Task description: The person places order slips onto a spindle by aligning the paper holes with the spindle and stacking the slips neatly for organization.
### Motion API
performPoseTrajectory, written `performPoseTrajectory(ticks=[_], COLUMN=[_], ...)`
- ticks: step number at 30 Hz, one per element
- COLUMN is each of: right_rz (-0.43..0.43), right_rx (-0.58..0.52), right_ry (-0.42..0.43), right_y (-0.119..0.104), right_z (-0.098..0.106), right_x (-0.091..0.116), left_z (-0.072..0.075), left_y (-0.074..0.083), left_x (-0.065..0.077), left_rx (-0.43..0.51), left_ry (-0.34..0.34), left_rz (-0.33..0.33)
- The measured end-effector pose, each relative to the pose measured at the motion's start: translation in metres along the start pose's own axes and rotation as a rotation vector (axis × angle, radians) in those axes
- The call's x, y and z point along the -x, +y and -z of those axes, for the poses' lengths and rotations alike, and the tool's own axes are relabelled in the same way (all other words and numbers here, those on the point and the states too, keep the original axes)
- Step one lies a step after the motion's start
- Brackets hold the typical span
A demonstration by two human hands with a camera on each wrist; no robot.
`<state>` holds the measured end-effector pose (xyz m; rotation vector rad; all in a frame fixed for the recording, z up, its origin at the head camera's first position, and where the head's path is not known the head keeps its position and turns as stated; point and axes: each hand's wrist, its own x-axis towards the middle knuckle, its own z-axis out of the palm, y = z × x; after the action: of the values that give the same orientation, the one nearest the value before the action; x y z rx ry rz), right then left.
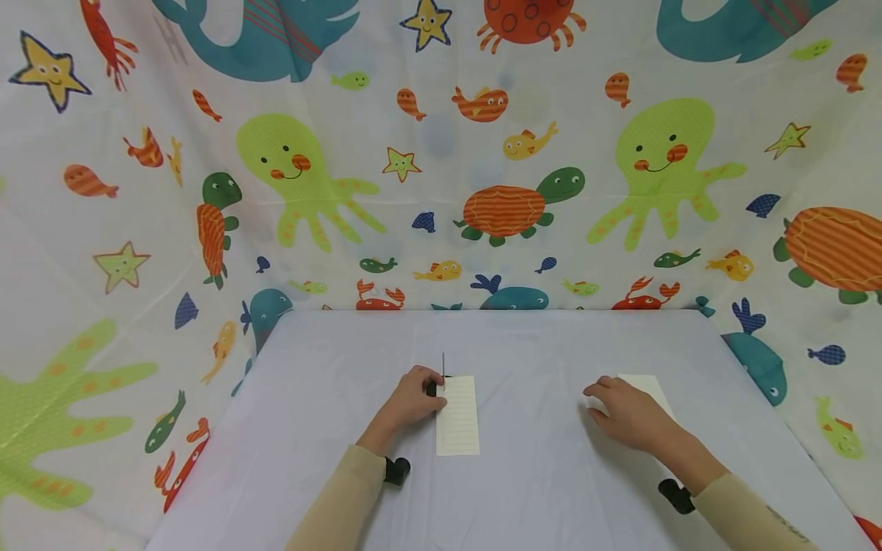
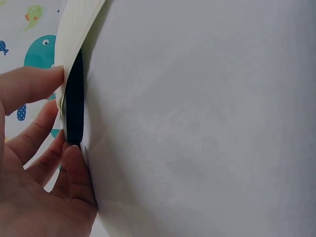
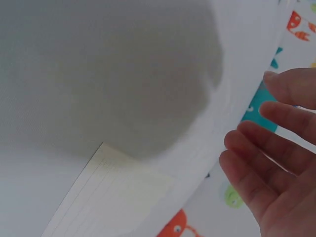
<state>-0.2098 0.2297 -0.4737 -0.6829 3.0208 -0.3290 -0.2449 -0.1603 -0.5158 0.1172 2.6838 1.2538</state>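
Observation:
My left hand [image 1: 416, 398] pinches the left edge of a lined cream paper sheet [image 1: 458, 421]. A flat dark strip [image 2: 75, 101] lies against the paper between thumb and fingers; its kind is unclear. In the head view a small black part [image 1: 431, 389] shows by the fingers, and a thin dark upright line [image 1: 444, 366] rises above the paper's top corner. My right hand [image 1: 630, 413] is held with fingers loosely spread and nothing in them. Near it a second lined sheet [image 3: 111, 192] lies on the table, partly hidden by the hand in the head view.
Both sheets are on a white-covered table [image 1: 544, 352]. Behind and beside it hangs a curtain [image 1: 427, 153] printed with sea animals. A black wrist device [image 1: 397, 471] sits at the left cuff, and another wrist device [image 1: 676, 496] at the right.

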Motion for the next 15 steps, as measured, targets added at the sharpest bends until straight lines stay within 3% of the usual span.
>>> performPoseTrajectory(ticks=[7, 15], right_rz=[-0.003, -0.091], right_rx=[0.000, -0.035], right_ry=[0.004, -0.033], right_y=[0.022, 0.047], right_z=[0.002, 0.008], right_x=[0.007, 0.013], left_z=[0.000, 0.002], left_y=[-0.002, 0.000], left_x=[-0.002, -0.003], left_rx=[-0.002, -0.009], left_ry=[-0.005, -0.008], left_rz=[0.014, 0.017])
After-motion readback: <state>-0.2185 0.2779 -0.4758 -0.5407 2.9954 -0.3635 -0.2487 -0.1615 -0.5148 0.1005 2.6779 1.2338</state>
